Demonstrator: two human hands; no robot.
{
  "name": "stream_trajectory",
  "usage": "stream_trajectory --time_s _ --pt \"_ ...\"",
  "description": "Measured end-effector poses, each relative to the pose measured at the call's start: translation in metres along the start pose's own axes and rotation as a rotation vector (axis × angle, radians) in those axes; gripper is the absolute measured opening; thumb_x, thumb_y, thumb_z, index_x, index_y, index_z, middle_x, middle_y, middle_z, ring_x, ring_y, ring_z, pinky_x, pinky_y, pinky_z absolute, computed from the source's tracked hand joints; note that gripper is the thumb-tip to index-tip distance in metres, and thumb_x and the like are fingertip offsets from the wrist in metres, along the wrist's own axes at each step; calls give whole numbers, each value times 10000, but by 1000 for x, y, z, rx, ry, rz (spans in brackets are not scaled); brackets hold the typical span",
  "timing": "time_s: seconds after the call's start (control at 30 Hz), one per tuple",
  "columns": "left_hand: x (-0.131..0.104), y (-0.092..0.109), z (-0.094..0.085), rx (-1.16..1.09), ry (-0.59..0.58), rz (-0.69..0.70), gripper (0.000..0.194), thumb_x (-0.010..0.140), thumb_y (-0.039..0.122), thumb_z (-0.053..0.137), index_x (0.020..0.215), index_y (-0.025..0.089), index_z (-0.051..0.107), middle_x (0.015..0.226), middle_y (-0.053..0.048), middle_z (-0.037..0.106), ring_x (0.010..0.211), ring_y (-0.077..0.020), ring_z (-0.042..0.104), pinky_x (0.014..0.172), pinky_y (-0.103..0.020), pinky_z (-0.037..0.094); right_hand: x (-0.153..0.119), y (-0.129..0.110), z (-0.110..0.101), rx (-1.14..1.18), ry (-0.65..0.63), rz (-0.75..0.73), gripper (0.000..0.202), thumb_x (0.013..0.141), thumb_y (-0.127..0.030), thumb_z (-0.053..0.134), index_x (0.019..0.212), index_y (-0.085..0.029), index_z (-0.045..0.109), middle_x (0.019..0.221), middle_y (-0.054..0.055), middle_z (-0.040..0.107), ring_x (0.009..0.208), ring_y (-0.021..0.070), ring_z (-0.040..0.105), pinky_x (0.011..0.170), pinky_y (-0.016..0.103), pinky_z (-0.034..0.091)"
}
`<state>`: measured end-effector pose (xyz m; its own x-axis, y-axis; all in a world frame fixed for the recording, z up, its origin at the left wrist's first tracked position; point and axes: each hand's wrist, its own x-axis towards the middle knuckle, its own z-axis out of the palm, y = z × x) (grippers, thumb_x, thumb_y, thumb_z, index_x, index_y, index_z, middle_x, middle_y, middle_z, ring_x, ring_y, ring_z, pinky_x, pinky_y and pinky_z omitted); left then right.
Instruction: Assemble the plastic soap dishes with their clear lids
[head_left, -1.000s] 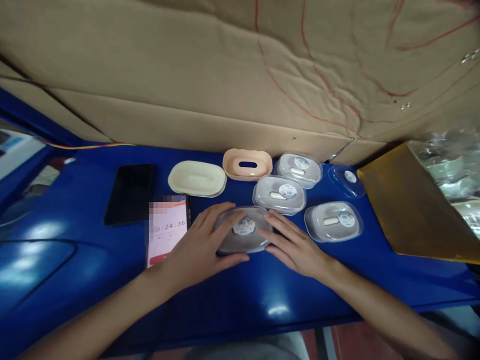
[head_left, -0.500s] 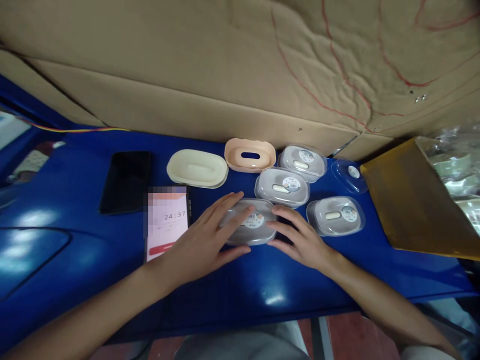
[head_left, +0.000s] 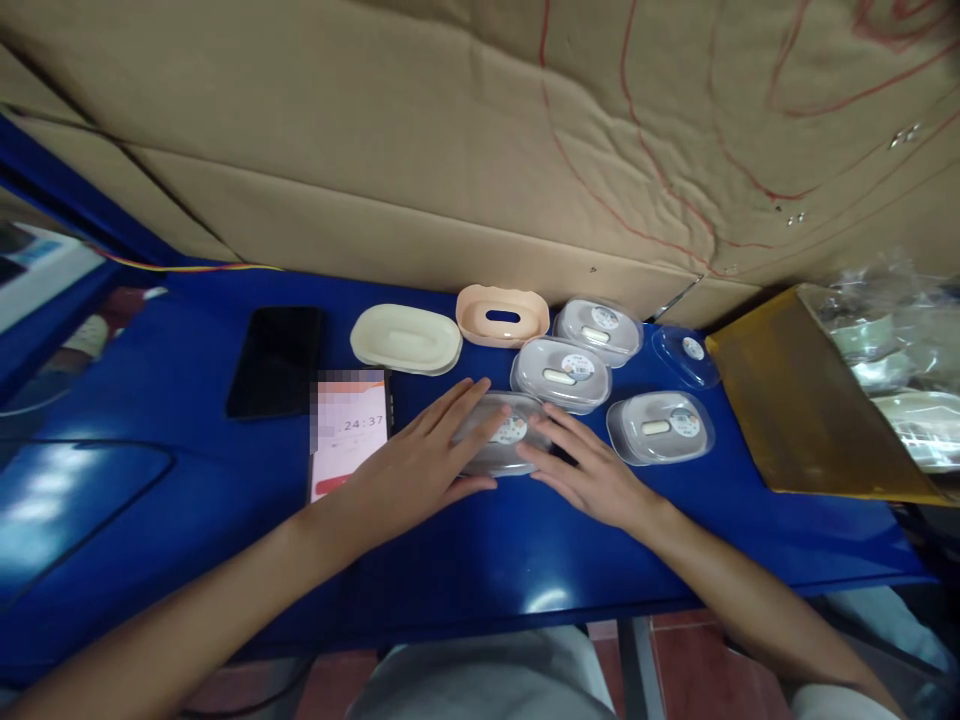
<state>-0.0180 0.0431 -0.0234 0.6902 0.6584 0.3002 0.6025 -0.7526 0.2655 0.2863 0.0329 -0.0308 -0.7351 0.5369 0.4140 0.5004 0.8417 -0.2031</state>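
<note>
A clear-lidded oval plastic box [head_left: 501,437] with a round sticker lies on the blue table [head_left: 487,560] in front of me. My left hand [head_left: 416,470] lies flat over its left side, fingers spread on the lid. From the right, my right hand [head_left: 589,470] presses its fingertips on the lid's right edge. Three more closed boxes of the same kind sit behind and to the right: one box [head_left: 561,373] just behind, one box [head_left: 598,329] further back, one box [head_left: 660,426] at the right.
A cream oval tray [head_left: 406,339] and a peach oval part with a slot [head_left: 502,315] sit at the back. A loose clear lid [head_left: 685,354] lies near a yellow box [head_left: 806,410] of bagged items. A dark phone [head_left: 276,360] and a timer phone [head_left: 349,433] lie left. A cardboard wall stands behind.
Both hands stay on the same box; the fingers have shifted slightly on its lid. The camera view has moved a little. The timer phone's reading has advanced.
</note>
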Motion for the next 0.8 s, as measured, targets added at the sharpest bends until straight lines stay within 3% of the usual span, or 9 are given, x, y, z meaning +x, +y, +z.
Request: stream_trajectory --time_s 0.1,0.33,0.53,0.67,0.8 --pt "-1 0 1 45 -3 10 891 1044 505 695 1753 220 237 1790 -247 289 1642 -442 340 1282 -637 425 -1 2 2 -23 -17 -36 562 1074 -126 648 1617 -207 530 1627 136 589 1699 268 235 1308 496 446" --pt "-6 5 -2 135 -46 10 920 1031 462 736 1747 173 237 1790 -277 259 1629 -463 354 1279 -612 430 -4 -1 -2 -101 -85 -86 647 1093 -82 572 1699 -235 405 1712 77 503 1695 262 236 1325 511 432" --pt "-5 9 -2 174 -63 66 1014 1007 445 771 1762 158 158 1781 -303 254 1645 -457 315 1298 -603 415 -2 -3 -2 -85 -72 -85 644 1057 -290 735 1651 -273 490 1708 121 503 1690 317 262 1320 609 391" --pt "-2 11 -3 92 -59 64 1051 997 413 796 1777 220 120 1793 -259 267 1652 -423 318 1305 -590 415 2 -4 -2 -39 -121 -58 702 1009 -269 792 1647 -231 501 1733 153 457 1710 345 173 1316 601 389" --pt "-1 11 -6 -34 -52 38 924 1038 479 727 1765 244 208 1764 -248 348 1609 -426 414 1253 -615 474 3 -3 -5 40 -127 -43 754 1020 -266 772 1690 -213 433 1771 165 385 1708 348 181 1308 570 410"
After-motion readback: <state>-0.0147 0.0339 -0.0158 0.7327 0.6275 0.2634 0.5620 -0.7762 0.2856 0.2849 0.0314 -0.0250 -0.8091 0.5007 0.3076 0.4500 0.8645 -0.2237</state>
